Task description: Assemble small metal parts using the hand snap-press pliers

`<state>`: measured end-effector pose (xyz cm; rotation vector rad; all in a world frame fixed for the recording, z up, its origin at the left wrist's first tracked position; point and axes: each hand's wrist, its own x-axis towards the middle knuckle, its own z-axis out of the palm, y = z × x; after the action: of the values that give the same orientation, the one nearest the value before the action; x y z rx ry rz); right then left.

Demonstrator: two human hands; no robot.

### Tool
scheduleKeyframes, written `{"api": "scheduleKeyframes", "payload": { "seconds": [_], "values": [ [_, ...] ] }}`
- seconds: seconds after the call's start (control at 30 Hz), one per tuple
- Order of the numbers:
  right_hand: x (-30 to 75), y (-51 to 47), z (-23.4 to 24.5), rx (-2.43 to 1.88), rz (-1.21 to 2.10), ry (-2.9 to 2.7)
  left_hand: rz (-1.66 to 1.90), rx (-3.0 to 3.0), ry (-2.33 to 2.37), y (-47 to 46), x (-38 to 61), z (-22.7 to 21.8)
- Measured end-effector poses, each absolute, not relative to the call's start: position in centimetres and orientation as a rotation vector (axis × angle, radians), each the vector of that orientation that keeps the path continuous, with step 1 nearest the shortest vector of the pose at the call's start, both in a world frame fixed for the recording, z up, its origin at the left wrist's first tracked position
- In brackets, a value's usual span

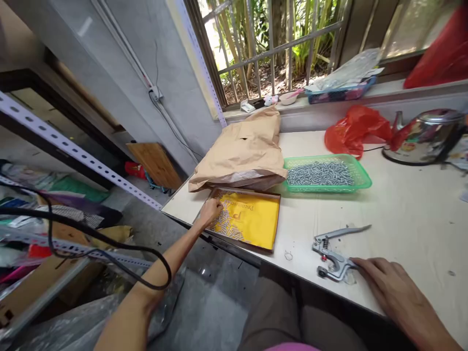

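Metal pins (228, 226) lie loose in the yellow-lined tray (261, 226), under and beside my left hand (211, 212); on my feed its fingers are curled in, and I cannot tell whether they pinch any. My right hand (391, 282) lies with fingers extended, fingertips at the hand pliers (334, 263). Beyond both hands, between them, a green basket (363, 180) holds small silvery pieces (318, 174).

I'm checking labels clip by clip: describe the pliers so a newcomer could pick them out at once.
Start at the whitish table beneath the barred window and find the green basket. The metal pliers lie nearer the viewer, at the fingertips of the right hand. Unlike the basket, heaped with small metal pieces, they are one grey jointed tool with a coil spring.
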<state>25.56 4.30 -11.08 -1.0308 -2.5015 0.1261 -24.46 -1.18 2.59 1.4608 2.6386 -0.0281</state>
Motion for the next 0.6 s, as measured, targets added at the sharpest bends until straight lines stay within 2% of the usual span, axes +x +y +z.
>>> {"api": "scheduleKeyframes", "payload": {
  "seconds": [0.2,0.37,0.6],
  "values": [
    [26.1,4.0,-11.8,-1.051,0.149,-2.517,0.051,1.593,2.625,-0.3,-24.0,1.8],
    [25.7,4.3,-11.9,-1.026,0.101,-2.486,-0.032,1.703,2.554,1.4,-23.7,1.4],
    [23.9,4.1,-8.1,-1.131,0.169,-2.552,-0.137,1.85,2.448,2.5,-23.8,1.6]
  ]
}}
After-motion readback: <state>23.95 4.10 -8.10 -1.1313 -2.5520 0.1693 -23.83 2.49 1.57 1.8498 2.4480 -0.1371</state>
